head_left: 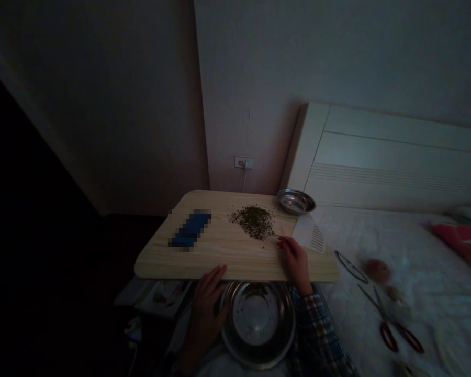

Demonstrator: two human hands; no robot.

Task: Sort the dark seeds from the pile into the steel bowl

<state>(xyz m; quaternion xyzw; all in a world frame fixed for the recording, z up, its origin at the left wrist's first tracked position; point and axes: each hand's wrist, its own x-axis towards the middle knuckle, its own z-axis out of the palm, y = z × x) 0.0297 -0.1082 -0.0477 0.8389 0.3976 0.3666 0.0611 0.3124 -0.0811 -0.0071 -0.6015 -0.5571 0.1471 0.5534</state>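
Note:
A pile of small dark seeds or beans (254, 220) lies on a light wooden board (220, 254). My right hand (294, 259) rests on the board just right of the pile, its fingers curled and pinched at the pile's edge; what they hold is too small to name. My left hand (204, 309) grips the rim of a large steel bowl (258, 323) held below the board's near edge. A few dark bits lie inside the bowl at its far side.
A small steel dish (296, 201) sits at the board's far right corner, with a white card (310, 233) next to it. Red-handled scissors (392, 324) and a wire loop (351, 267) lie on the white bed (416, 251). A blurred blue object (190, 230) lies on the board's left. The room is dim.

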